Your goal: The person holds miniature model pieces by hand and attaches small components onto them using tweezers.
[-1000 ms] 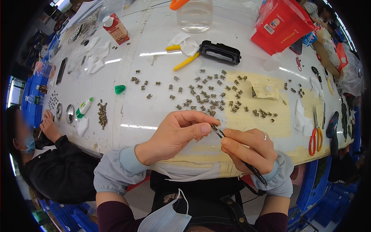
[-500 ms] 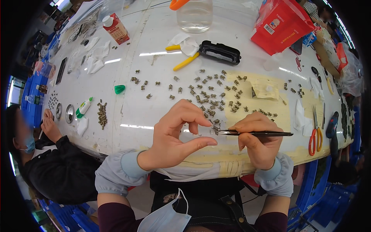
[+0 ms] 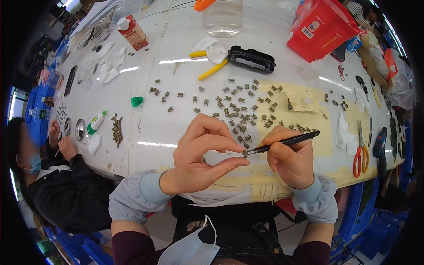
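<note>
My left hand is raised over the near side of the table, thumb and forefinger curved into a pinch around a small brownish metal part. The part's fine detail is too small to make out. My right hand grips black tweezers, their tips pointing left and meeting the part between my left fingertips. Just beyond my hands, many similar small metal parts lie scattered on the white table and on yellowish tape.
Scissors with red and orange handles lie at the right. Farther back are yellow-handled pliers, a black case, a water container and a red bag. At the left, a co-worker sits near a glue bottle and a pile of parts.
The tweezers have tilted, their back end rising and moving left, as my right hand shifted slightly left. A part now shows clearly between my left fingertips. The co-worker's hands have moved apart.
</note>
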Available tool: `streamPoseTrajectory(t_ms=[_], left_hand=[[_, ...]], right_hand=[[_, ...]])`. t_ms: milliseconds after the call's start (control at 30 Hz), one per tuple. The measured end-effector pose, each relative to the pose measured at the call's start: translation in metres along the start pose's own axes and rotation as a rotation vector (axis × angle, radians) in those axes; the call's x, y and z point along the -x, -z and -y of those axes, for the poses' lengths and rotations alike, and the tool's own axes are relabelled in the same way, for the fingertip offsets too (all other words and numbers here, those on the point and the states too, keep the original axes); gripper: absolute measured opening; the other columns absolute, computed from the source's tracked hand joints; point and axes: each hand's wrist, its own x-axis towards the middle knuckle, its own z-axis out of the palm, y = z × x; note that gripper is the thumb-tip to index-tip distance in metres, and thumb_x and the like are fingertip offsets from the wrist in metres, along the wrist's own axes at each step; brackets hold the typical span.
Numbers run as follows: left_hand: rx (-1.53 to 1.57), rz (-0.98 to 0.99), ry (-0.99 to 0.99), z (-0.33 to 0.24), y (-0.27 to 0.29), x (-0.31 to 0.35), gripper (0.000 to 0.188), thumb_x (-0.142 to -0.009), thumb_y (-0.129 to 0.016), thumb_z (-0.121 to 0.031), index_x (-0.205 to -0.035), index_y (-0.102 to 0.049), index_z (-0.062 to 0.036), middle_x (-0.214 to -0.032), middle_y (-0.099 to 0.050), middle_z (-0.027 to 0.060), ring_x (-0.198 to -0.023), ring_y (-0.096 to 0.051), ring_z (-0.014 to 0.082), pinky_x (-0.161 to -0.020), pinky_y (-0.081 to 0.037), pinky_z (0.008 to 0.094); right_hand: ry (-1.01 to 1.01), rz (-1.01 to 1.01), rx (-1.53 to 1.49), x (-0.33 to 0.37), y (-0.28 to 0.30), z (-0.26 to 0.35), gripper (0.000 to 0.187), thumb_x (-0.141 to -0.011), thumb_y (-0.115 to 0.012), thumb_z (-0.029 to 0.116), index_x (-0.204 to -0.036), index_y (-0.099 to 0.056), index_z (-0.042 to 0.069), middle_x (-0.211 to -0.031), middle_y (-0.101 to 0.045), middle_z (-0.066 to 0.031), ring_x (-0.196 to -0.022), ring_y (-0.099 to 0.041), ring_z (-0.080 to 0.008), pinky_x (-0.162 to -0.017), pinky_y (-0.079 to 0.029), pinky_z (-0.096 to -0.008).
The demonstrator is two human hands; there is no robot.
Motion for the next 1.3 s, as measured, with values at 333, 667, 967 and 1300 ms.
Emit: streamPoseTrajectory(t_ms=[333, 667, 967, 1300], left_hand=[[0.003, 0.009, 0.009, 0.001, -0.001, 0.001, 0.036, -0.062, -0.084, 0.006, -0.093, -0.068, -0.0054, -0.100, -0.050, 0.0089, -0.083, -0.051, 0.0125, -0.069, -0.043, 0.0228], [0.070, -0.045, 0.037, 0.004, 0.009, -0.005, 0.032, -0.069, -0.078, 0.007, -0.095, -0.063, -0.0037, -0.101, -0.050, 0.0092, -0.079, -0.050, 0.0105, -0.071, -0.042, 0.0225], [0.337, -0.128, 0.171, 0.008, 0.007, -0.005, 0.028, -0.076, -0.075, 0.005, -0.100, -0.061, -0.0006, -0.099, -0.055, 0.0059, -0.069, -0.047, 0.0061, -0.068, -0.041, 0.0214], [0.379, -0.051, 0.247, 0.005, 0.011, -0.005, 0.030, -0.077, -0.071, 0.009, -0.101, -0.056, -0.0007, -0.096, -0.053, 0.0074, -0.075, -0.051, 0.0085, -0.070, -0.044, 0.0234]], right_hand=[[-0.009, 0.008, -0.002, 0.000, 0.000, 0.000, 0.016, -0.088, -0.066, 0.004, -0.099, -0.067, -0.007, -0.084, -0.060, -0.0113, -0.058, -0.055, -0.0118, -0.047, -0.044, -0.0223], [0.080, -0.032, 0.028, -0.002, -0.002, 0.003, 0.017, -0.090, -0.065, 0.009, -0.098, -0.067, -0.005, -0.085, -0.062, -0.0136, -0.063, -0.057, -0.0145, -0.052, -0.046, -0.0243], [0.036, 0.212, 0.664, -0.005, -0.018, -0.005, 0.019, -0.080, -0.068, -0.004, -0.098, -0.070, 0.000, -0.085, -0.064, -0.0100, -0.070, -0.058, -0.0156, -0.062, -0.047, -0.0261], [0.082, 0.357, 0.842, -0.006, -0.017, -0.006, 0.023, -0.076, -0.068, -0.007, -0.096, -0.071, 0.003, -0.088, -0.063, -0.0096, -0.073, -0.062, -0.0217, -0.063, -0.049, -0.0287]])
